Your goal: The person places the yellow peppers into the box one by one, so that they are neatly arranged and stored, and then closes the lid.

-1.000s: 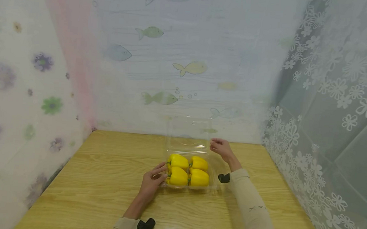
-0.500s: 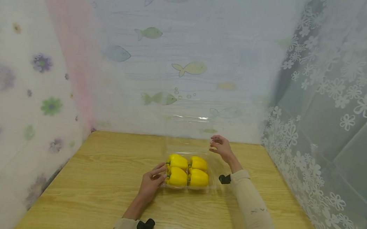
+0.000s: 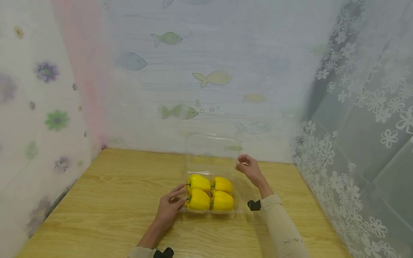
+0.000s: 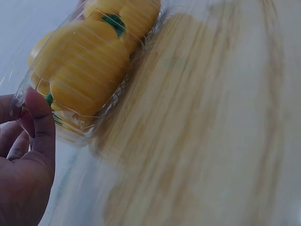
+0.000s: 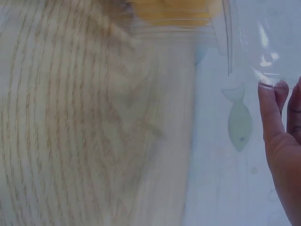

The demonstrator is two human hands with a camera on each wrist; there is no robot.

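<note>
A clear plastic clamshell container (image 3: pixel 237 210) sits on the table with its lid (image 3: pixel 210 147) raised at the back. Several yellow bell peppers (image 3: pixel 222 201) with green stems lie inside it in two rows. My left hand (image 3: pixel 167 207) is at the container's left side. In the left wrist view its thumb (image 4: pixel 40 110) and forefinger pinch the rim, with a pepper (image 4: pixel 87 70) just behind the clear wall. At the lid's right edge is my right hand (image 3: pixel 250 168). The right wrist view shows its thumb and fingers (image 5: pixel 269 110) pinching the edge of the clear lid (image 5: pixel 270 52).
The wooden table (image 3: pixel 116 202) extends around the container on all sides. A fish-print curtain (image 3: pixel 215 46) hangs behind its back edge, close behind the raised lid. Flower-patterned curtains (image 3: pixel 58 120) stand along the left and right sides.
The lid's top edge sits slightly lower than half a second ago, its tilt a little changed. My right fingers, more spread then, have drawn together at its edge. The left hand keeps its place.
</note>
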